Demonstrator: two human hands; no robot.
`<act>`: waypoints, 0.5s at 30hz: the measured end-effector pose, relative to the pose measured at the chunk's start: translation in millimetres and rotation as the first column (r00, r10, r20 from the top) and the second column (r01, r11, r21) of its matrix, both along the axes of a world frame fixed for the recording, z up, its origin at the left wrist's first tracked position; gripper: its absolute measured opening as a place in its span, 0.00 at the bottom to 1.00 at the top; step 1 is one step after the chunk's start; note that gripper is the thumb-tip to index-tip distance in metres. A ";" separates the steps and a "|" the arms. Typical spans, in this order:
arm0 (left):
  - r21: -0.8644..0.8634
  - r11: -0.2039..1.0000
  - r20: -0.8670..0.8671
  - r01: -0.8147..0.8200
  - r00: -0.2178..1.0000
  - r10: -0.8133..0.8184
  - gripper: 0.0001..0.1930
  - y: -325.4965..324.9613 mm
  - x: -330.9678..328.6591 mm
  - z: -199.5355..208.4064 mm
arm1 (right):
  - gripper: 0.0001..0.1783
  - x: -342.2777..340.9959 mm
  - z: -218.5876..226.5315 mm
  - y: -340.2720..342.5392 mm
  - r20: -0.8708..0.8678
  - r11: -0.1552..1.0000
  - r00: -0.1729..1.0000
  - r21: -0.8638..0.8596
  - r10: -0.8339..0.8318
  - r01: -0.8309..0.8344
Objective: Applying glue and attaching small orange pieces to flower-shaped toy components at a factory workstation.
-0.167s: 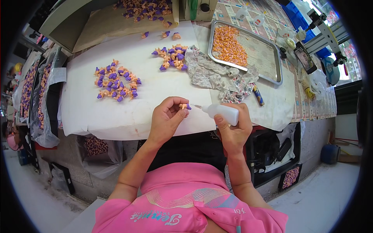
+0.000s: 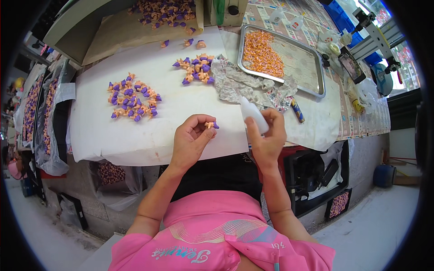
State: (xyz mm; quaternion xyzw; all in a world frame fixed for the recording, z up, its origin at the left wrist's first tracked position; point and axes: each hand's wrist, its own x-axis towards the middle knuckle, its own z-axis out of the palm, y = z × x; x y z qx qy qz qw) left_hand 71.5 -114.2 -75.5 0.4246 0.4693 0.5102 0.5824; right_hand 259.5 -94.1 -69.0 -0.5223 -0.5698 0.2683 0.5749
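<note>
Between thumb and fingers, my left hand (image 2: 191,138) pinches a small figurine part (image 2: 210,125), peach with a purple end. My right hand (image 2: 267,137) is wrapped round a white squeeze bottle (image 2: 253,116), its nozzle tilted up and away from the figurine part. Beyond my left hand, a loose cluster of similar peach-and-purple parts (image 2: 134,98) lies on the white sheet (image 2: 176,97). A second cluster (image 2: 197,68) lies farther back, beside a crumpled patterned cloth (image 2: 235,81).
At the back right is a metal tray (image 2: 300,89) with many small orange pieces (image 2: 262,52). A dark blue tube (image 2: 297,111) lies right of the cloth. More parts (image 2: 162,11) are heaped in an open-fronted box at the back. A phone (image 2: 351,66) is mounted at the far right.
My right hand has swung the bottle's nozzle up and away from the figurine part. My left hand keeps its pinch, almost unmoved; the whole view has shifted slightly.
</note>
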 end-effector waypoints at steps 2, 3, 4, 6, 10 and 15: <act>-0.015 1.000 -0.010 0.001 1.000 -0.002 0.11 1.7 6.6 3.5 | 0.15 2.6 1.5 11.1 0.056 0.994 0.997 -0.094 -0.049 0.054; -0.022 1.000 -0.003 -0.002 1.000 0.002 0.11 2.4 9.6 4.8 | 0.15 5.3 -0.5 17.5 0.059 0.994 0.997 -0.090 -0.058 0.063; -0.030 1.000 0.003 -0.007 1.000 0.007 0.11 3.3 11.9 5.5 | 0.15 7.3 -5.4 25.0 0.182 0.995 0.979 -0.014 -0.090 0.094; -0.013 1.000 -0.008 -0.002 1.000 0.002 0.11 5.6 14.4 6.0 | 0.16 10.3 -8.2 34.9 0.347 0.989 0.927 0.092 -0.141 0.116; -0.006 1.000 -0.014 -0.023 1.000 0.023 0.11 5.1 17.3 8.4 | 0.14 9.8 -0.3 42.6 0.429 0.996 0.898 0.042 -0.092 0.082; 0.004 1.000 -0.021 -0.018 1.000 0.018 0.11 5.5 16.7 11.1 | 0.13 20.6 21.2 65.7 0.559 0.966 0.805 0.252 -0.200 0.065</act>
